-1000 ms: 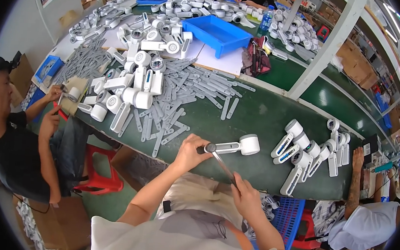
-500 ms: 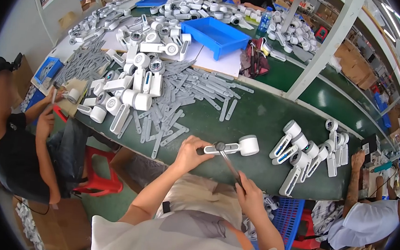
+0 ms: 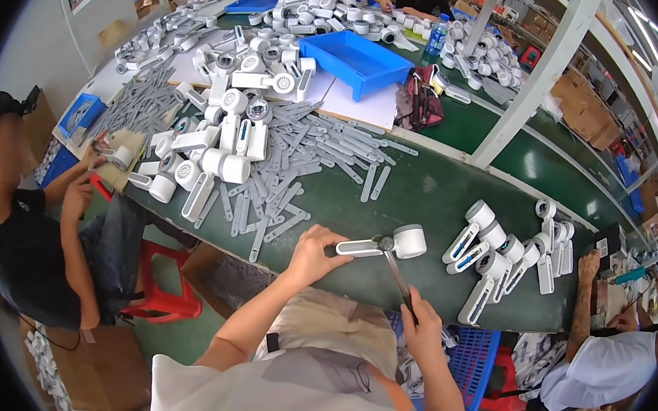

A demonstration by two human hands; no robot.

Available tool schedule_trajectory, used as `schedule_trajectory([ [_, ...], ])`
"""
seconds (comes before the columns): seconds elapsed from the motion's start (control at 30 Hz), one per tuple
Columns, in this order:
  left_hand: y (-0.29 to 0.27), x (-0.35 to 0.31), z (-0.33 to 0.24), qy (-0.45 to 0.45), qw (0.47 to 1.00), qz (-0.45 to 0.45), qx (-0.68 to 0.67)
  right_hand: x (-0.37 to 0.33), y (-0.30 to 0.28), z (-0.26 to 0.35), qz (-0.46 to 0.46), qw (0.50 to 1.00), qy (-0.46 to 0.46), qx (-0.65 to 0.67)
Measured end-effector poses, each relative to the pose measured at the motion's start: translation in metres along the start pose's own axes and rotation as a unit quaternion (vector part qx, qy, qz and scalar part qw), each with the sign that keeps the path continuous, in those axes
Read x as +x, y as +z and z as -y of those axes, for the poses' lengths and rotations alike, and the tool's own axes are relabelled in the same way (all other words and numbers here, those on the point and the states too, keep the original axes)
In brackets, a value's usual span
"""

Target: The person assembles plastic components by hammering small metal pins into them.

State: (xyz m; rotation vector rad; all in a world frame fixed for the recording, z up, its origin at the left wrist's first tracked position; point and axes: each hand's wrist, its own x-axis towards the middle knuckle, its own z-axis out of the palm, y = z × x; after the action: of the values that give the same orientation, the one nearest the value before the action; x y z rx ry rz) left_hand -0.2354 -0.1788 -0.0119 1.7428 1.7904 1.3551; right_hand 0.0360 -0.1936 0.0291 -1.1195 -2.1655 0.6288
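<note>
My left hand (image 3: 314,255) grips the handle end of a white handheld device (image 3: 410,241), which lies on the green table with its round drum-shaped head to the right. A long grey strip is set in the handle. My right hand (image 3: 422,326) is closed round the dark grip of a hammer (image 3: 395,273). The hammer's round head is over the right end of the grey strip, close to the device's drum; whether it touches cannot be made out. Loose grey strips (image 3: 277,174) lie piled beyond my left hand.
Similar white devices (image 3: 488,249) stand in a group at right, and a larger heap (image 3: 231,120) lies at left. A blue tray (image 3: 356,62) sits farther back. Below the table edge is a blue basket (image 3: 475,364). Co-workers sit at left, right and far side.
The hammer head has moved right along the handle, from near my left fingers to beside the drum. My right hand has shifted right and slightly down. The left hand keeps its hold.
</note>
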Motion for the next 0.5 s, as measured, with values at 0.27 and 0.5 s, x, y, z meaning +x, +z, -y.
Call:
schedule_trajectory([
  [0.27,-0.005,0.005,-0.002,0.001,0.999,0.030,0.019,0.008,-0.013,-0.005,0.002,0.997,0.073,-0.010],
  [0.5,0.019,0.014,-0.019,0.128,0.981,0.043,0.138,0.018,-0.002,-0.023,-0.013,1.000,0.011,-0.023],
])
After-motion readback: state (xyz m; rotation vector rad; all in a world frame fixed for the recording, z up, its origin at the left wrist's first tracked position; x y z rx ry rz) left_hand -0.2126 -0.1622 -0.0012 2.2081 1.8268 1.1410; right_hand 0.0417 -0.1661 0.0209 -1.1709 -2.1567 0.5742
